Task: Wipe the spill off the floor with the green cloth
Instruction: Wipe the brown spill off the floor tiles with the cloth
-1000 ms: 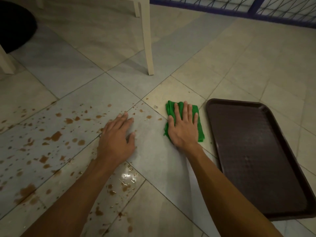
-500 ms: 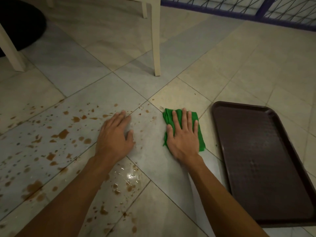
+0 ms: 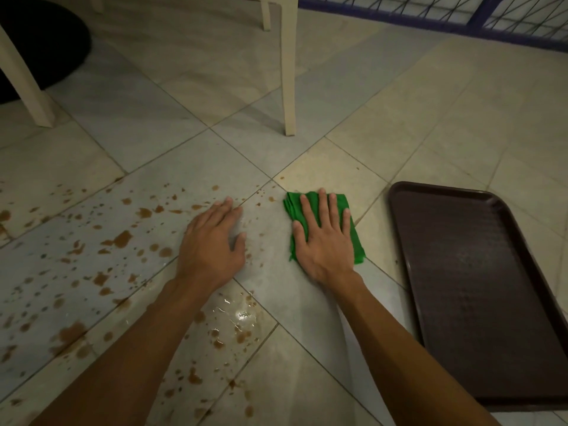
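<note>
The right hand [image 3: 325,241], fingers straight, presses flat on the folded green cloth [image 3: 357,245], which lies on the floor [image 3: 307,348] between the brown spill [image 3: 120,238] and a dark tray [image 3: 479,287]; soft and light, it probably bunches unless driven under a broad palm.

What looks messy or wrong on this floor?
Brown spill drops are splattered across the tiles, mostly to the left of the left hand, with a shiny wet patch nearer the person. The right hand presses the green cloth flat where few drops lie. A dark tray lies on the tiles too.
</note>
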Motion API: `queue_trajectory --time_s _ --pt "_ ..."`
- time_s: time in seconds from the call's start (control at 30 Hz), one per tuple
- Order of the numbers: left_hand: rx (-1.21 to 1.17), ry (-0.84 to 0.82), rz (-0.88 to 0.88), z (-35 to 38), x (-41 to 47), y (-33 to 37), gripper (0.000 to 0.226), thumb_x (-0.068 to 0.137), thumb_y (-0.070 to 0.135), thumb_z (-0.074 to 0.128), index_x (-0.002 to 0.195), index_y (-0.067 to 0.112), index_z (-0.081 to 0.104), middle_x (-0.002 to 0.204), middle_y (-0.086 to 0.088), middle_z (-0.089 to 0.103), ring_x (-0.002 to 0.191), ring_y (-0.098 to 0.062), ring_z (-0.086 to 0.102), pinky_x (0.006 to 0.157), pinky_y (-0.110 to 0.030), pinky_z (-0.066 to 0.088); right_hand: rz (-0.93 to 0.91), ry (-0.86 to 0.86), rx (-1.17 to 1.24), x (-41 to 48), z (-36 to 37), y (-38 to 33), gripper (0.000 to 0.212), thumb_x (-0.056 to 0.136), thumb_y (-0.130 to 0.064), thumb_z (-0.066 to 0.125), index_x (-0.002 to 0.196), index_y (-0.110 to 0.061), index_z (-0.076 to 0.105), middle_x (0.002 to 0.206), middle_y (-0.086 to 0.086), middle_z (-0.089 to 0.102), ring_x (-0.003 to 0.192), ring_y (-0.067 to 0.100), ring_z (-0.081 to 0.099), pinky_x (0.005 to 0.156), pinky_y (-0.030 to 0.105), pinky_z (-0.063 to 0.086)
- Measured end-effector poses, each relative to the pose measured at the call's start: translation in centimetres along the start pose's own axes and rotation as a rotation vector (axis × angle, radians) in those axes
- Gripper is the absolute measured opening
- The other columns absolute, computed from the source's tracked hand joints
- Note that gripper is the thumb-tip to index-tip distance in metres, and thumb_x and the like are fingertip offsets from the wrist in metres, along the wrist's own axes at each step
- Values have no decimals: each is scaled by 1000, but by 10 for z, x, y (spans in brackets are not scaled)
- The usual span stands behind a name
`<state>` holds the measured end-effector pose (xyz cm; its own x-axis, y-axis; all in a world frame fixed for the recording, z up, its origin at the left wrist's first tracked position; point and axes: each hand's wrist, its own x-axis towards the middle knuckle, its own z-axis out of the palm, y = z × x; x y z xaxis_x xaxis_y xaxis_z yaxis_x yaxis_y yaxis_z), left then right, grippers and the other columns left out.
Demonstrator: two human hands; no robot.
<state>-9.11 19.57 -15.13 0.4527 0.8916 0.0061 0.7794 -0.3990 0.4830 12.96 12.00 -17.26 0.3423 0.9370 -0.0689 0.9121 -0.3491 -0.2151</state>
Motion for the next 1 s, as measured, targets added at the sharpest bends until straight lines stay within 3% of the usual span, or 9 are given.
queue_trajectory --time_s 0.3,0.47,0.6,0.77,0.87,1.0 --pt "70 -25 -21 -11 7 3 61 98 35 59 156 24 44 167 2 33 152 -20 29 126 -42 18 -160 -83 -29 0 0 -9 71 110 -65 6 172 -33 -10 178 3 -26 163 21 -29 134 50 -16" --pt "71 -17 -57 -10 8 -9 61 101 42 53 158 29 38 170 4 24 157 -17 18 127 -41 11 -328 -75 -58 1 -5 2 64 115 -59 8 172 -36 -9 178 -3 -27 163 13 -29 134 45 -15" --pt "31 -19 -31 -8 7 -15 66 95 51 38 158 31 38 169 6 25 157 -15 18 128 -39 12 -192 -37 -43 7 -4 12 63 114 -59 6 172 -37 -9 179 -4 -25 163 13 -28 135 45 -11" --pt "65 31 -7 -2 5 -18 67 94 50 36 158 27 41 168 2 30 155 -19 26 127 -47 21 -11 -13 -13 62 -6 -7 68 112 -60 6 173 -34 -6 180 3 -21 165 23 -23 136 52 -8" --pt "50 46 -30 0 5 -16 67 93 49 38 156 28 43 167 3 33 154 -19 27 127 -46 20 -61 -31 -37 76 -2 -22 66 112 -59 8 173 -35 -6 180 5 -19 166 26 -22 135 53 -9" --pt "55 43 -50 0 5 -13 66 92 48 40 156 31 43 167 5 32 154 -18 27 128 -44 18 -244 -37 -41 51 -2 -9 64 113 -59 7 172 -38 -6 180 -2 -19 165 17 -25 135 47 -12"
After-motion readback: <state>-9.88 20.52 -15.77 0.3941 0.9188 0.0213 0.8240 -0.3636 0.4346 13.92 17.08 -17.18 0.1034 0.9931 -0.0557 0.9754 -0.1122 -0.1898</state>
